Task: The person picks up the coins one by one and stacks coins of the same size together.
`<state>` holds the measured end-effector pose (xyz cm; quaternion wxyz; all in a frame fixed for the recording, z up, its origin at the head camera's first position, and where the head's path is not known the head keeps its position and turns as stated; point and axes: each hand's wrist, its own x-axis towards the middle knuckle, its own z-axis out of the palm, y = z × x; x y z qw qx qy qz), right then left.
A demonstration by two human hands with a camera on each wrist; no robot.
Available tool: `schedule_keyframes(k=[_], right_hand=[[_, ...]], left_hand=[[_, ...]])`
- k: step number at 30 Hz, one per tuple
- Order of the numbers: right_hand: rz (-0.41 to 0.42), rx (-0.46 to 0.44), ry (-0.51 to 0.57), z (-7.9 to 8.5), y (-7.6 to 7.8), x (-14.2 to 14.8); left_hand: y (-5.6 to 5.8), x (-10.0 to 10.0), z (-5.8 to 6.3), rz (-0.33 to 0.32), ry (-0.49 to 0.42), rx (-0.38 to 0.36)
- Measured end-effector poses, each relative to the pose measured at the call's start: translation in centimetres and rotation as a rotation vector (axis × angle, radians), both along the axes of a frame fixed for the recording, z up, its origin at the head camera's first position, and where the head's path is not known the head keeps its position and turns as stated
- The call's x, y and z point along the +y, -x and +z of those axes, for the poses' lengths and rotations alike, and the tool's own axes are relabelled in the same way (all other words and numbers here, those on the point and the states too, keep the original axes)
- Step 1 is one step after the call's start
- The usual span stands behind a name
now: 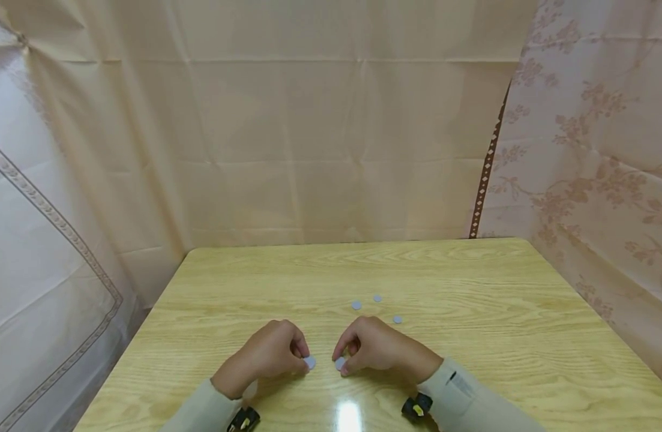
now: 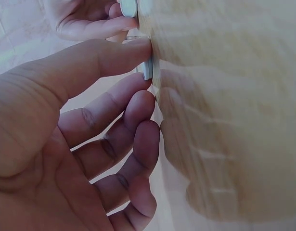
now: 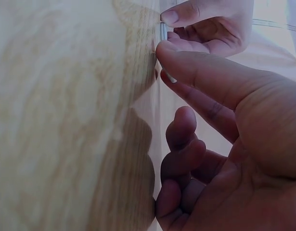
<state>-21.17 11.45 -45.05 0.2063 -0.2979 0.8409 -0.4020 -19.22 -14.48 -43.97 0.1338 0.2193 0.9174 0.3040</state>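
Left hand (image 1: 273,350) pinches one disc (image 1: 310,362), right hand (image 1: 378,346) another disc (image 1: 340,363); thin edges, so either could slip.

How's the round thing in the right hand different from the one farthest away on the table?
The held disc is pinched by the right hand; the farthest disc lies untouched on the table. In the head view, the held disc is nearer and looks bigger; the farthest disc looks smaller. Both are round and pale grey.
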Motion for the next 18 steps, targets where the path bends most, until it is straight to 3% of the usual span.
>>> schedule_keyframes(k=[18], right_hand=[[-0.009,-0.009,-0.014,-0.02,0.03,0.04]], left_hand=[[-0.03,0.12,0.09,0.0,-0.002,0.001]])
